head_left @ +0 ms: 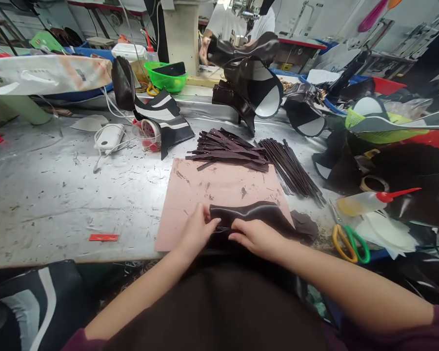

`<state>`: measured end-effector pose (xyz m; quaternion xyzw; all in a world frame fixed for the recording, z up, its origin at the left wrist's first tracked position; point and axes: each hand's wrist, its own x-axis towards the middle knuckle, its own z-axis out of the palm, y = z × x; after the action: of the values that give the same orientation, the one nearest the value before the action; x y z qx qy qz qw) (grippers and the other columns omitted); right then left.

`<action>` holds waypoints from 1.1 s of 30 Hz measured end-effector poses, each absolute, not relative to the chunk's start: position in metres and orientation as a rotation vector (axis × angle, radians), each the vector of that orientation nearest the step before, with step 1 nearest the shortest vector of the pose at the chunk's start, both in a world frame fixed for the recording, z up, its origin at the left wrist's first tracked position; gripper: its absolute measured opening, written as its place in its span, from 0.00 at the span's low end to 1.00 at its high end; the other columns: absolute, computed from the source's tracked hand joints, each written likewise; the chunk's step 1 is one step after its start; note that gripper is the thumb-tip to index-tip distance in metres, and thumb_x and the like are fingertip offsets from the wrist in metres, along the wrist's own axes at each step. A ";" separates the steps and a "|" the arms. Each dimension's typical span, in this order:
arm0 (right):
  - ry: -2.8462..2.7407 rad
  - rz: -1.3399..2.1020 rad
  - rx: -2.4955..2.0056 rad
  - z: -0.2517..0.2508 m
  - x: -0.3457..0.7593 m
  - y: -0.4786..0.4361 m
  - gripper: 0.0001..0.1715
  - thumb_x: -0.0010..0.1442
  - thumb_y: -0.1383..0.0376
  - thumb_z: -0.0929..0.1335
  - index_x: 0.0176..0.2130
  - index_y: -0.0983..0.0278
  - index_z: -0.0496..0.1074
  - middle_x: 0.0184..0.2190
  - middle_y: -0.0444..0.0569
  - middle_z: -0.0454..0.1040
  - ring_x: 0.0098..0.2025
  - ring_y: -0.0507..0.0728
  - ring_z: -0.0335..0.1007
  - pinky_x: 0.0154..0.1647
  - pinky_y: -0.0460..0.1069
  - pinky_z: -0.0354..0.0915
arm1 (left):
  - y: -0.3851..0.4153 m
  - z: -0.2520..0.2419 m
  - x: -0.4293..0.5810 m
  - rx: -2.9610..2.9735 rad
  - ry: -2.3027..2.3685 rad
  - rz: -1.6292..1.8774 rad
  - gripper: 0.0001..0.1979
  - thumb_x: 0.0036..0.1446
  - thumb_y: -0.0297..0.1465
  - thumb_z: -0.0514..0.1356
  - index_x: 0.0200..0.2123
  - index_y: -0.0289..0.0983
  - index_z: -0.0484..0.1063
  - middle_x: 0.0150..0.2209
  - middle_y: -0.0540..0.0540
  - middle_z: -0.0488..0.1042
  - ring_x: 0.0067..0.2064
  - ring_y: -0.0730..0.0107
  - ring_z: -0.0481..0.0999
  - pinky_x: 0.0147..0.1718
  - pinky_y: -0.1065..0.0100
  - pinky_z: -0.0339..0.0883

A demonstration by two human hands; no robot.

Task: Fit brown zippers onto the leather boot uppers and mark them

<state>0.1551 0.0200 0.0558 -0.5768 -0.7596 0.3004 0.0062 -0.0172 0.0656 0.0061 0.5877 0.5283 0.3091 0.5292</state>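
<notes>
A dark brown, glossy leather piece (256,212), shaped like a boot shaft, lies at the front edge of a pink board (193,195). My left hand (197,226) pinches its left end between thumb and fingers. Further right along the same piece, my right hand (254,236) is closed on its near edge, thumb on top. Part of the leather hangs down toward my lap and is hidden in shadow. Behind it on the board rests a pile of zippers (230,148). Beside that pile lies a bundle of thin dark strips (292,168).
Scissors (346,243) with yellow and green handles and a glue bottle (358,202) are at the right. A small red strip (103,237) lies on the left of the metal table (51,204). Boot parts (261,90) stand ahead, before another person at a sewing machine (181,36).
</notes>
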 end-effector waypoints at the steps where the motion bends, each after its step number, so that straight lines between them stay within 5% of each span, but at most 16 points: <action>1: -2.419 0.903 -1.786 0.054 0.152 0.016 0.11 0.61 0.60 0.60 0.35 0.63 0.68 0.26 0.46 0.72 0.26 0.52 0.66 0.27 0.45 0.57 | 0.066 0.006 -0.019 1.510 1.268 0.692 0.09 0.45 0.30 0.60 0.25 0.39 0.58 0.21 0.56 0.63 0.24 0.74 0.64 0.24 0.73 0.55; 8: -2.566 0.553 -1.589 0.043 0.141 0.007 0.13 0.60 0.64 0.61 0.30 0.67 0.70 0.31 0.51 0.68 0.32 0.54 0.64 0.34 0.48 0.61 | 0.072 0.012 -0.028 1.990 1.209 0.449 0.04 0.48 0.28 0.59 0.26 0.40 0.64 0.19 0.53 0.63 0.21 0.71 0.61 0.23 0.71 0.52; 11: -2.532 0.662 -1.605 0.046 0.142 0.011 0.12 0.59 0.63 0.62 0.29 0.66 0.70 0.32 0.50 0.67 0.33 0.54 0.63 0.36 0.49 0.63 | 0.074 0.017 -0.031 2.444 0.939 0.354 0.05 0.52 0.24 0.54 0.26 0.38 0.66 0.27 0.48 0.66 0.30 0.68 0.64 0.30 0.69 0.58; 17: -2.466 0.860 -1.624 0.053 0.146 0.015 0.12 0.59 0.63 0.62 0.31 0.65 0.72 0.34 0.49 0.67 0.35 0.54 0.63 0.38 0.49 0.63 | 0.085 0.021 -0.035 2.705 0.386 0.198 0.16 0.51 0.21 0.53 0.42 0.41 0.69 0.42 0.45 0.65 0.43 0.64 0.61 0.42 0.66 0.60; 25: -2.605 0.794 -1.700 0.054 0.139 0.017 0.13 0.59 0.62 0.62 0.31 0.65 0.72 0.34 0.50 0.66 0.36 0.55 0.62 0.39 0.51 0.61 | 0.084 0.014 -0.057 2.709 0.406 0.326 0.08 0.51 0.24 0.52 0.32 0.36 0.71 0.42 0.42 0.68 0.42 0.64 0.65 0.41 0.66 0.60; 33: -2.773 0.686 -1.762 0.056 0.131 0.019 0.16 0.61 0.60 0.59 0.33 0.64 0.72 0.34 0.52 0.66 0.34 0.56 0.62 0.37 0.52 0.60 | 0.049 0.002 -0.079 2.502 0.441 0.436 0.13 0.57 0.23 0.49 0.31 0.41 0.71 0.37 0.45 0.75 0.40 0.67 0.72 0.43 0.66 0.61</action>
<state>0.1307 0.0195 0.0562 -0.5221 -0.8214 0.2033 -0.1070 -0.0794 0.0492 0.0018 0.9323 0.1644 0.1626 0.2782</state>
